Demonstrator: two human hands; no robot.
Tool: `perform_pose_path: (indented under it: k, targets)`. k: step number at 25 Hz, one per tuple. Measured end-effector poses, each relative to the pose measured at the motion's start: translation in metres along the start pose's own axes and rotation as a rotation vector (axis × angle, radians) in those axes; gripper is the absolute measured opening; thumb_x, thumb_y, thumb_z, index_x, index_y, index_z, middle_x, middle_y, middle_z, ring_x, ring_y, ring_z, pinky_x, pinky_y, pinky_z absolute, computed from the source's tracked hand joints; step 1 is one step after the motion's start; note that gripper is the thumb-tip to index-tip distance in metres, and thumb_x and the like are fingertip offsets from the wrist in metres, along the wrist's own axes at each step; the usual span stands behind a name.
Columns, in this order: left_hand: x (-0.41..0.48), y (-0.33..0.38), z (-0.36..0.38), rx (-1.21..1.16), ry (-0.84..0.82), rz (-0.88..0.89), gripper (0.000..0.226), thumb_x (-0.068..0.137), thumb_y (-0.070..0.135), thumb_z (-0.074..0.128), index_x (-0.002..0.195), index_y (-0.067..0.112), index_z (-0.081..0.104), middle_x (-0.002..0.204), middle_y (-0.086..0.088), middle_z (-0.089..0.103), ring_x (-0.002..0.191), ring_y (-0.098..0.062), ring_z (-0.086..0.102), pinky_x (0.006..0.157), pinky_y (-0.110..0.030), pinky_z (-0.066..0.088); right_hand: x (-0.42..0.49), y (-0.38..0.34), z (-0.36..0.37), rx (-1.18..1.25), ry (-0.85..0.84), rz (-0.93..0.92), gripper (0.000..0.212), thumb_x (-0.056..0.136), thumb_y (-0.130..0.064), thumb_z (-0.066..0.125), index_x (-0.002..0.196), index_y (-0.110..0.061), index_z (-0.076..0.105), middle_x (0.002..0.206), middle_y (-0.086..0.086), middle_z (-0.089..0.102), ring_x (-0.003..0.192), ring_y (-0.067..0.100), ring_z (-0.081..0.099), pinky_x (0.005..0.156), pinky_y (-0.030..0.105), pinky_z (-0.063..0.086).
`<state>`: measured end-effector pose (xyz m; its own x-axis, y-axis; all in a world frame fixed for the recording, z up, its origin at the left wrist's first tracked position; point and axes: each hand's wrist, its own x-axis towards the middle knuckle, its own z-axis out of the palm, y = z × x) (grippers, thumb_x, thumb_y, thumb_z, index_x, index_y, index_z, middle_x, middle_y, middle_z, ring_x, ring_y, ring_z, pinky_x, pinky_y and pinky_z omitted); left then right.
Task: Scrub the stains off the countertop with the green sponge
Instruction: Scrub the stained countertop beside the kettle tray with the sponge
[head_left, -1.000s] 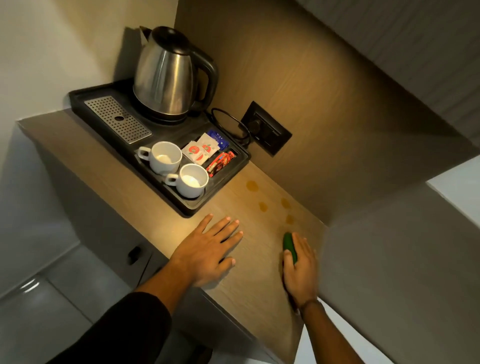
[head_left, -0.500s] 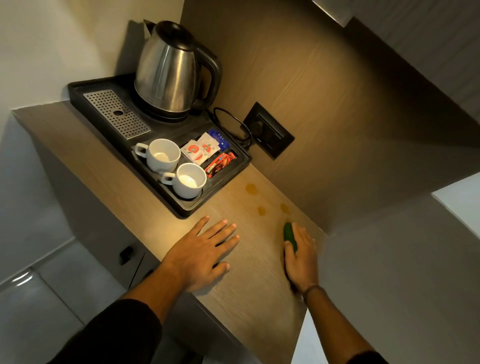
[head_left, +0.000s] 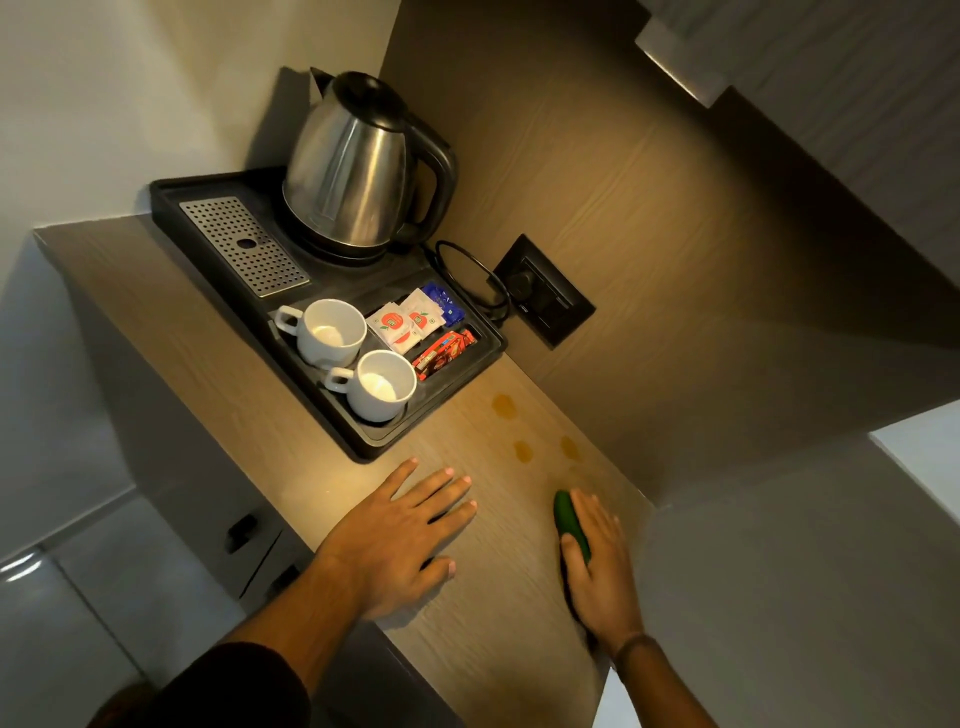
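Head view, looking down on a wooden countertop (head_left: 270, 415) set into a corner. Right hand (head_left: 602, 571): laid palm-down over the green sponge (head_left: 570, 522), fingers extended along its top and thumb against its near side, pressing it flat onto the surface close to the right-hand wall. Only the left edge and far tip of the sponge show past the fingers. Left hand (head_left: 400, 540): open, fingers spread, palm flat on the countertop near its front edge, holding nothing. The two hands lie well apart.

Three amber stains (head_left: 522, 451) mark the wood beyond the sponge, between it and the tray (head_left: 171, 200). The nearest stain lies just ahead of the sponge tip and is not touched by it.

The black tray occupies the far left part of the countertop. It carries a steel kettle (head_left: 353, 171) at the back, a perforated metal drip plate (head_left: 241, 244) to the left, two white cups (head_left: 358, 364) at the front, and sachets (head_left: 410, 322) in a side compartment. A cord (head_left: 478, 270) runs from the kettle base to a dark wall socket (head_left: 550, 296).
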<state>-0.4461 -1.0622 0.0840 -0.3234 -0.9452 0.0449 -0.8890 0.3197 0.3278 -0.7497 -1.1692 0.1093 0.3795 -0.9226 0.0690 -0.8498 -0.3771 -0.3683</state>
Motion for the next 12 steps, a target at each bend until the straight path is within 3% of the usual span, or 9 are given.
perform_pose_path:
  k: [2,4,6,10,12]
  targets:
    - [0.001,0.000,0.001,0.003,-0.006,0.006,0.070,0.107,0.062,0.021,0.166,0.029,0.003,0.176,0.001,-0.009,0.160,-0.019,-0.015,0.129,-0.055,-0.008,0.001,0.013,-0.011,0.004,0.036,0.075,0.052,0.105,-0.033,0.046,0.156,-0.029,0.041,0.163,-0.009,0.040,0.154,0.017,0.030,0.128,0.050,0.021]
    - [0.001,0.000,0.001,0.004,-0.009,0.006,0.070,0.107,0.062,0.020,0.166,0.029,0.003,0.176,0.001,-0.010,0.160,-0.019,-0.015,0.129,-0.055,-0.008,0.041,0.008,-0.014,0.015,0.090,0.235,0.049,0.107,-0.023,0.050,0.155,-0.018,0.044,0.160,0.006,0.047,0.150,0.030,0.039,0.123,0.056,0.032]
    - [0.002,0.000,0.001,0.007,-0.014,0.004,0.070,0.107,0.063,0.020,0.166,0.030,0.003,0.176,0.002,-0.010,0.160,-0.019,-0.016,0.129,-0.055,-0.009,0.082,-0.011,-0.009,-0.024,0.115,0.289,0.051,0.105,-0.014,0.051,0.154,-0.008,0.044,0.159,0.015,0.048,0.147,0.035,0.041,0.121,0.055,0.033]
    - [0.001,0.001,0.003,-0.001,-0.009,-0.002,0.070,0.106,0.062,0.020,0.166,0.029,0.004,0.177,0.001,-0.007,0.160,-0.019,-0.014,0.128,-0.054,-0.010,0.058,-0.021,0.011,-0.043,0.036,0.065,0.055,0.104,-0.023,0.050,0.158,-0.019,0.039,0.163,0.002,0.042,0.154,0.023,0.030,0.129,0.052,0.017]
    - [0.001,0.000,0.002,0.001,-0.011,-0.001,0.070,0.107,0.062,0.020,0.166,0.028,0.005,0.177,0.000,-0.006,0.160,-0.019,-0.013,0.128,-0.055,-0.010,0.035,-0.003,0.002,-0.055,0.045,0.049,0.055,0.103,-0.030,0.045,0.158,-0.023,0.040,0.163,0.000,0.042,0.154,0.021,0.031,0.128,0.054,0.020]
